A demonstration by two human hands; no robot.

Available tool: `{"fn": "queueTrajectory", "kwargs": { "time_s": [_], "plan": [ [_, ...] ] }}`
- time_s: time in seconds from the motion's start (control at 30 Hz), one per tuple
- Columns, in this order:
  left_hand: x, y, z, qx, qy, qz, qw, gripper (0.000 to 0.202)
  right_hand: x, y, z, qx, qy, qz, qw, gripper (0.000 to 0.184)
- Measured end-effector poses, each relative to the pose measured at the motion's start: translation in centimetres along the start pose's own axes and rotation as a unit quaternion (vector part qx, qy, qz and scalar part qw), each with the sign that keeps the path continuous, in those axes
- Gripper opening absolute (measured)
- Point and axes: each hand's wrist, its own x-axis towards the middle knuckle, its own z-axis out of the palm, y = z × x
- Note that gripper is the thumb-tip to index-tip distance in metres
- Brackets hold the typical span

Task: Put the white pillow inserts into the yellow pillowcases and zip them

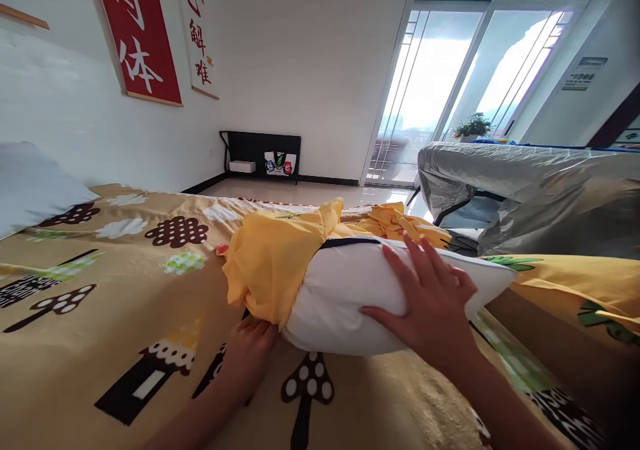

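Note:
A white pillow (350,297) lies on the patterned bed sheet (125,317), with a yellow pillowcase (280,257) bunched over its left end. The pillow's right part is bare, its corner pointing right. At the lower left edge of the pillowcase, my left hand (253,343) is closed with curled fingers gripping the fabric; the fingertips are hidden. My right hand (433,297) rests on the bare pillow, its fingers spread and pressed against the white surface. Behind the pillow, more crumpled yellow fabric (395,220) is visible.
Another yellow printed fabric piece (575,283) lies at the right. A white pillow (35,183) sits at the left edge. Beyond the bed stand a black shelf (260,147) by the wall and a table with a silvery cover (520,170) before a sliding door.

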Motion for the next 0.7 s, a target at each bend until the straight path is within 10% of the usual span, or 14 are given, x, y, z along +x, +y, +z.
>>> {"fn": "queueTrajectory", "kwargs": {
  "time_s": [0.2, 0.47, 0.7],
  "plan": [
    [0.9, -0.1, -4.6, -0.052, -0.191, -0.028, 0.98, 0.017, 2.4, 0.3, 0.9, 0.074, -0.141, -0.031, 0.987, 0.064],
    [8.2, -2.4, -14.1, -0.186, 0.085, -0.023, 0.979, 0.018, 2.8, -8.1, -1.9, 0.178, -0.115, -0.184, 0.96, 0.062],
    [12.2, -3.4, -12.6, -0.237, -0.169, -0.023, 0.956, 0.029, 3.2, -14.0, -2.5, 0.182, 0.008, -0.341, 0.922, 0.044]
  ]
}}
